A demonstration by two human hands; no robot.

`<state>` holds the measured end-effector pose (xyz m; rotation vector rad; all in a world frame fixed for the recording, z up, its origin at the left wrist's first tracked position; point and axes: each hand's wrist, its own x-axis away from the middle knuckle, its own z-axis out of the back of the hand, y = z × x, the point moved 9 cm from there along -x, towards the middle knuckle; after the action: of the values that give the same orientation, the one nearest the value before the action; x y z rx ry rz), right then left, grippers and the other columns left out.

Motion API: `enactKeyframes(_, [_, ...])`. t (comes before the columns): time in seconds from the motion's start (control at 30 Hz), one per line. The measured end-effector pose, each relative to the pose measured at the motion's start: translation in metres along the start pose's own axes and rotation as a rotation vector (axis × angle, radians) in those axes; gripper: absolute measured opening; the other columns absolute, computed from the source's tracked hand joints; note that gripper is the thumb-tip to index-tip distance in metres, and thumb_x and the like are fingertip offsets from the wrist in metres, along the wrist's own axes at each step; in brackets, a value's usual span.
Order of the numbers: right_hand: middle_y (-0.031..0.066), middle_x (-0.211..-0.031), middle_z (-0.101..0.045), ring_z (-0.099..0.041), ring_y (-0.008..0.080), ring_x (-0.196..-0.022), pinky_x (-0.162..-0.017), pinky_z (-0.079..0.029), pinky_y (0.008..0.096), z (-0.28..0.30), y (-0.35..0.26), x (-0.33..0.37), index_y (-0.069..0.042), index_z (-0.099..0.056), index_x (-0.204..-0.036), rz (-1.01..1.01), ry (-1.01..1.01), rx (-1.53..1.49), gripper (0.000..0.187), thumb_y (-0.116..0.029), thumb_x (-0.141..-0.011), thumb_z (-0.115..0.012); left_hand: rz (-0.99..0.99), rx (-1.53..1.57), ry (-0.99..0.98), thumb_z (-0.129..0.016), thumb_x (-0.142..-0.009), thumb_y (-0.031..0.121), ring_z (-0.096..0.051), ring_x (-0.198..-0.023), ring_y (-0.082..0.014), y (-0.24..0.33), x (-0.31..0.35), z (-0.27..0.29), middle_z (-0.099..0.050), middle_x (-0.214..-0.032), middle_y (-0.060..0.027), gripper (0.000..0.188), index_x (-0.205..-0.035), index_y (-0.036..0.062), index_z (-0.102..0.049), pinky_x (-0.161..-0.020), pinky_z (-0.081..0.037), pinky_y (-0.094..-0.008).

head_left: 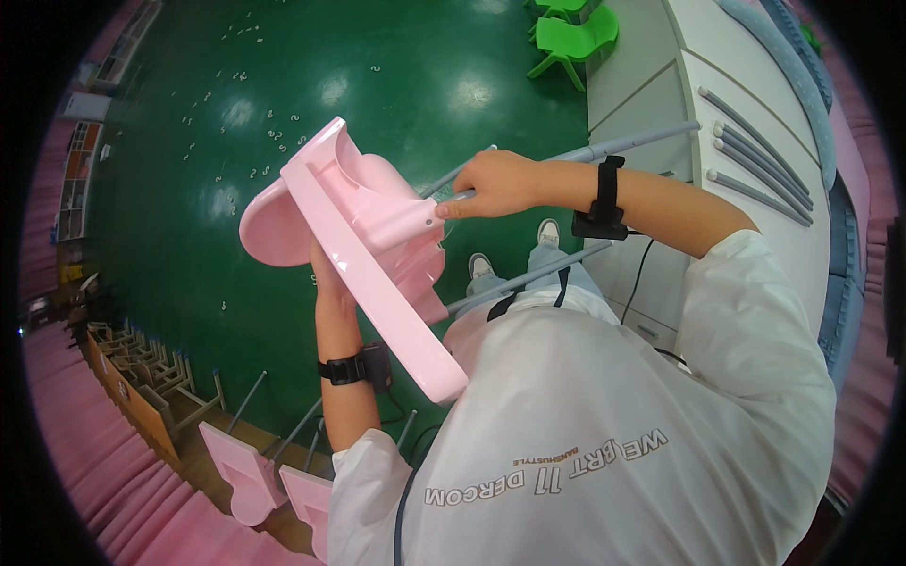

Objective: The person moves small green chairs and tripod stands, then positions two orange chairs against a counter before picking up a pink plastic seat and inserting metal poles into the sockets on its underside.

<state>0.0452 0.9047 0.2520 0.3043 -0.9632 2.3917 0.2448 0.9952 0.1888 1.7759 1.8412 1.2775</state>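
Observation:
A pink plastic child's high chair [376,288] hangs tilted in front of my body, its underside partly toward me. My left hand [326,272] holds it from behind the long pink edge; its fingers are hidden there. My right hand [495,184] is closed around a grey tubular leg [642,139] close to the pink socket [411,224]. From the lower part of the seat another grey leg [528,277] reaches out to the right. A further grey tube shows partly behind my right hand.
Several loose grey tubes [760,156] lie on the white cabinet top [703,71] at right. Green chairs [574,40] stand at the far right. Small pale bits dot the green floor [170,245]. Two pink seats with grey legs [231,462] lie lower left, near wooden furniture [132,391].

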Motion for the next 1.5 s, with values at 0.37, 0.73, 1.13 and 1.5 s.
enactKeyframes(0.37, [0.0167, -0.058, -0.057, -0.059, 0.0349, -0.060, -0.060, -0.047, 0.0443, 0.003, 0.001, 0.006, 0.000, -0.064, -0.068, -0.078, 0.050, 0.040, 0.075, -0.070, -0.083, -0.040, 0.035, 0.018, -0.028, -0.036, -0.095, 0.041, -0.055, -0.109, -0.0263, -0.001, -0.002, -0.007, -0.052, -0.121, -0.0139, 0.055, -0.133, 0.0000, -0.037, -0.093, -0.047, -0.0398])
enactKeyframes(0.73, [0.0100, -0.050, -0.045, -0.048, 0.0253, -0.049, -0.051, -0.040, 0.0432, -0.023, 0.007, -0.001, 0.002, -0.056, -0.057, -0.206, -0.352, -0.260, 0.082, -0.074, -0.081, -0.038, -0.054, -0.017, -0.009, -0.034, -0.097, 0.039, -0.055, -0.108, -0.0237, 0.006, -0.008, -0.007, -0.052, -0.120, -0.0122, 0.052, -0.133, 0.0013, -0.037, -0.091, -0.049, -0.0374])
enactKeyframes(1.13, [0.0229, -0.078, -0.062, -0.058, 0.0420, -0.076, -0.072, -0.046, 0.0477, -0.003, -0.037, 0.006, -0.001, -0.065, -0.083, 0.070, -0.021, -0.110, 0.063, -0.053, -0.094, -0.031, 0.003, -0.012, 0.003, -0.035, -0.095, 0.043, -0.055, -0.110, -0.0270, 0.012, -0.001, -0.020, -0.051, -0.123, -0.0154, 0.057, -0.134, 0.0004, -0.036, -0.092, -0.048, -0.0386])
enactKeyframes(1.5, [0.0166, -0.068, -0.058, -0.056, 0.0392, -0.066, -0.063, -0.043, 0.0504, -0.002, -0.031, 0.004, -0.008, -0.058, -0.082, 0.096, 0.166, -0.033, 0.041, -0.038, -0.096, -0.033, 0.027, -0.037, -0.032, -0.033, -0.096, 0.041, -0.053, -0.112, -0.0264, 0.003, 0.001, -0.011, -0.050, -0.124, -0.0152, 0.056, -0.135, 0.0004, -0.034, -0.095, -0.046, -0.0386])
